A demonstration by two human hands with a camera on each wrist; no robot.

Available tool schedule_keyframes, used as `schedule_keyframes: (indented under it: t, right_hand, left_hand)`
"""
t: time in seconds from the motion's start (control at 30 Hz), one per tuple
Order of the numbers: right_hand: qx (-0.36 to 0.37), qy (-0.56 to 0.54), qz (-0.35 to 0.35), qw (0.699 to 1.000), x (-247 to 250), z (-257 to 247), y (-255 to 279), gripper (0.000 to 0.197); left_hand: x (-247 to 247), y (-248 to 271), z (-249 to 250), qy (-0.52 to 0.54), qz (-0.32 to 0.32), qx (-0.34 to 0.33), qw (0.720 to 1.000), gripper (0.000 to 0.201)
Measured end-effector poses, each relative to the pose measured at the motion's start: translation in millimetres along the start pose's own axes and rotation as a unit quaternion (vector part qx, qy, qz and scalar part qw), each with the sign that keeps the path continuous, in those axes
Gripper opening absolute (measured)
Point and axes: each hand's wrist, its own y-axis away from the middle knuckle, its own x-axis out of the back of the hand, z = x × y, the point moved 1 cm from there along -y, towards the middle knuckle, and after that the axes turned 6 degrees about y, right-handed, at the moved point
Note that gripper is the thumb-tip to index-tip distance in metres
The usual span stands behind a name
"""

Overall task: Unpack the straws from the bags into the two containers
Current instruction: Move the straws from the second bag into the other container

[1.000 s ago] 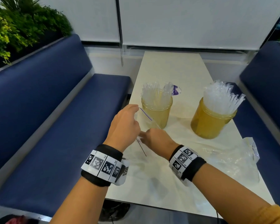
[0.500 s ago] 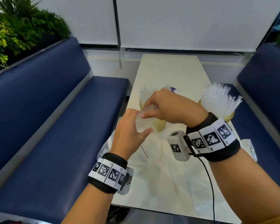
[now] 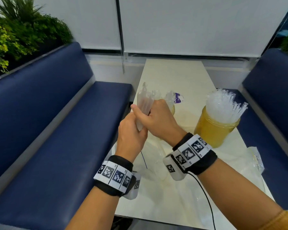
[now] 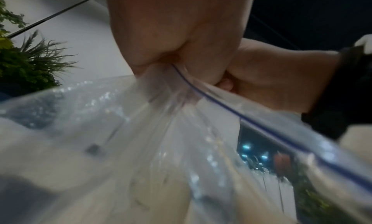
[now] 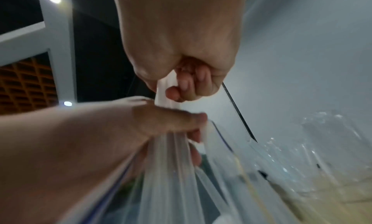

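Cream table (image 3: 176, 75) with two jars (image 3: 214, 130), bags (image 3: 254, 160).

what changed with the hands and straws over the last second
The right hand rose from the table and closed round a bundle of straws, drawing it up out of the bag. The left hand lifted too and now grips the bag's mouth just below. The two containers, their straws and the empty bag at the right stayed put.

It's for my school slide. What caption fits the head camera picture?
Right hand pulls a bundle of wrapped straws from the zip bag held by the left hand.
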Motion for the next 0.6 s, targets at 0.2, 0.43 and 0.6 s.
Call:
schedule_keyframes:
  t: [0.2, 0.43, 0.6]
  right_hand:
    - [0.044, -0.013, 0.125, 0.991, 73, -15, -52, 0.048]
    - [-0.022, 0.105, 0.224, 0.969, 77, 32, -84, 0.061]
    - [-0.118, 0.258, 0.055, 0.957, 23, 86, -77, 0.056]
  left_hand:
    - [13, 0, -6, -0.084, -0.034, 0.013, 0.996, 0.027]
    - [22, -1, -7, -0.064, -0.049, 0.012, 0.997, 0.047]
    - [26, -5, -8, -0.066, -0.054, -0.011, 0.996, 0.047]
